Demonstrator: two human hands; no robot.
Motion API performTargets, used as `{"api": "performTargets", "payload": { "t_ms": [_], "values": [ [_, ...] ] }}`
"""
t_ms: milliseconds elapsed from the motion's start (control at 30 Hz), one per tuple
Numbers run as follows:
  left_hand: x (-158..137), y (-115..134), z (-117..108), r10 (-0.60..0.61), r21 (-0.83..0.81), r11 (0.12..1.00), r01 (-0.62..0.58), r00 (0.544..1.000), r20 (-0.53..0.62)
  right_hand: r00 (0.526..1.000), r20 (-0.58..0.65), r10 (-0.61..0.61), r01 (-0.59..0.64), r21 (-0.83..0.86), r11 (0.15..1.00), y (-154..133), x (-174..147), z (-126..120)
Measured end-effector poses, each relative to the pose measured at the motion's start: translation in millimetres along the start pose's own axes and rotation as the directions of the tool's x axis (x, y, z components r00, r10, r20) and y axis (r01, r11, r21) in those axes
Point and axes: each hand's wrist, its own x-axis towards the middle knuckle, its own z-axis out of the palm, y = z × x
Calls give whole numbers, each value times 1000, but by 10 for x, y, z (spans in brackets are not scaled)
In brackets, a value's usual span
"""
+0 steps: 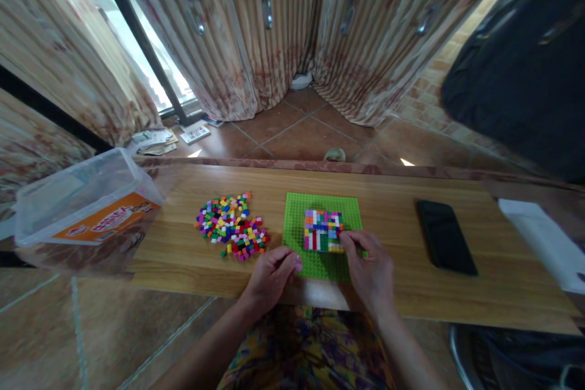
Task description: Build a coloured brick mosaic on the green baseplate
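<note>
A green studded baseplate (292, 204) lies on the wooden table, bearing a rectangular patch of small multicoloured toy bricks (323, 230). My right hand (370, 265) is at the right edge of this patch, thumb and forefinger closed together there. Whatever is between those fingertips is hidden. By the plate's lower left corner, my left hand (273, 274) is closed, with a small pink brick (298, 263) showing at its fingertips. Left of the plate, a loose heap of bricks (233, 225) in many colours is spread on the wood.
A clear plastic box (91, 195) with an orange label stands at the table's left end. To the right lie a black phone (445, 236) and a white sheet-like item (543, 241). The wooden table (393, 207) has its front edge close to my lap.
</note>
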Motion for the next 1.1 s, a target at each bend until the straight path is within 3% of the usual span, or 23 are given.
{"api": "performTargets", "payload": {
  "t_ms": [233, 467, 667, 900, 1100],
  "values": [
    [-14, 10, 9, -23, -27, 999, 23, 1000, 7, 991, -19, 133, -132, 34, 991, 7, 20, -23],
    [-14, -19, 3, -18, 7, 1000, 18, 1000, 2, 949, -30, 314, -311, 73, 948, 7, 42, 60],
    [-13, -60, -17, 5, 16, 1000, -5, 1000, 15, 955, -22, 297, -295, 64, 953, -5, 92, 101],
    [-18, -70, -18, 3, 27, 1000, -4, 1000, 20, 993, -49, 108, -112, -85, 990, -6, 79, 117],
    [-11, -74, -11, -2, -2, 1000, 2, 1000, 18, 992, 14, 128, -127, -9, 992, -22, 60, 124]
  ]
}}
